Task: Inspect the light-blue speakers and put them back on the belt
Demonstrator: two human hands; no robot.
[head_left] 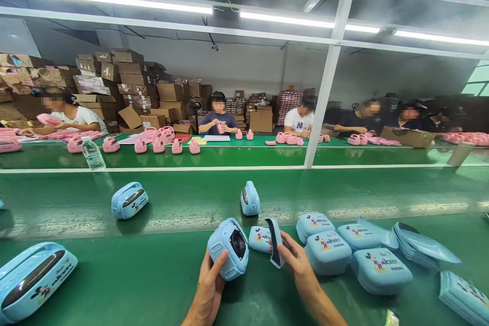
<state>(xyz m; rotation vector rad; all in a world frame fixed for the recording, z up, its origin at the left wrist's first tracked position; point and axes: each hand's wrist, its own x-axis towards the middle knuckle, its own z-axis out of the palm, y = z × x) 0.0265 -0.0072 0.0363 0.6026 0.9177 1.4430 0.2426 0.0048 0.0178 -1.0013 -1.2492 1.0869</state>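
My left hand is wrapped round a light blue speaker housing; its open side shows a round black speaker cone. In my right hand, pinched between thumb and fingers, is a curved light blue cover panel with a dark inner face. A small gap separates panel and housing. Behind the panel lies a flat blue printed panel. Stacks of similar printed panels sit just right of my right hand.
Finished-looking blue speakers with handles stand at the left, on the belt and straight ahead. A white post rises beyond the belt. Across it, several people work at a green bench with pink housings and a plastic bottle.
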